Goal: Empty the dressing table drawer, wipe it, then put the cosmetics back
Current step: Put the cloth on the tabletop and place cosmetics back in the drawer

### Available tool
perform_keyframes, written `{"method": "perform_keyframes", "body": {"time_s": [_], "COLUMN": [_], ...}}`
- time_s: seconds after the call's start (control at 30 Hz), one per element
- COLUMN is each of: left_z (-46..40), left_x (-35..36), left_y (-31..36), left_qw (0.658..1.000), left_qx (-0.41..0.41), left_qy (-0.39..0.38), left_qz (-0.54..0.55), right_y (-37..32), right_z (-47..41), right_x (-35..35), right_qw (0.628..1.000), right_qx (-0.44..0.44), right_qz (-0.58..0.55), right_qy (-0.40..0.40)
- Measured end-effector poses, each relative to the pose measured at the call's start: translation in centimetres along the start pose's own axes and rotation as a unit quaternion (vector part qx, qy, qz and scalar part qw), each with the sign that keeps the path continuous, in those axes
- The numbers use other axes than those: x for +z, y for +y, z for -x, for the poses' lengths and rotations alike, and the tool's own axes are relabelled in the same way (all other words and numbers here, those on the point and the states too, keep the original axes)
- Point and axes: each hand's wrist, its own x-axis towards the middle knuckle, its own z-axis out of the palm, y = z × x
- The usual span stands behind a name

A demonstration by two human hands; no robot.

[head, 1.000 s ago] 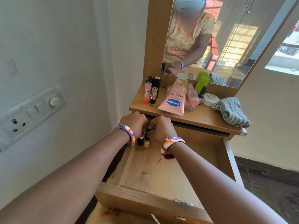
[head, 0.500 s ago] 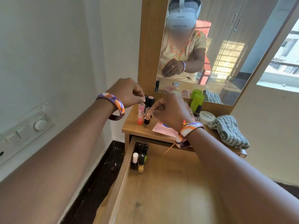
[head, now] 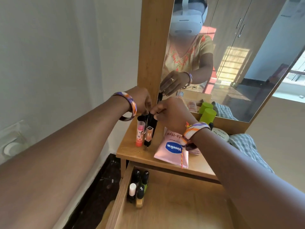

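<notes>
The step in hand appears to be the return of the cosmetics: both hands work at the back left corner of the dressing table top (head: 140, 154), above the open drawer (head: 181, 212). The left hand (head: 142, 100) and right hand (head: 171, 113) each pinch, fingers curled together, the tops of the dark tubes (head: 151, 123) standing there; which tube each holds cannot be told. A pink stick (head: 140, 134) and an orange-labelled tube (head: 148, 135) stand just beside them. Five small nail polish bottles (head: 137, 187) already stand in the back left corner of the drawer. The next move likely calls for lifting the tubes clear without toppling their neighbours and setting them upright beside the bottles. A pink lotion tube (head: 171, 149) lies mid-top; a round tin (head: 220, 133), green cap (head: 208, 114) and checked cloth (head: 242, 144) lie toward the right edge. A mirror (head: 239, 55) stands behind, a white wall (head: 66, 55) on the left.
</notes>
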Motion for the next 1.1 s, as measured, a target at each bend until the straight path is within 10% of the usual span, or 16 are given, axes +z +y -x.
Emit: {"method": "perform_keyframes", "body": {"time_s": [1.1], "left_z": [0.3], "left_x": [-2.1], "left_y": [-0.4], "left_qw": [0.971], "left_qx": [-0.025], "left_qy": [0.210], "left_qz": [0.111], "right_y": [2.4], "right_z": [-3.3], "right_x": [-0.8], "right_qw": [1.000], "right_qx": [-0.008], "right_qz": [-0.006], "right_qy": [-0.010]}}
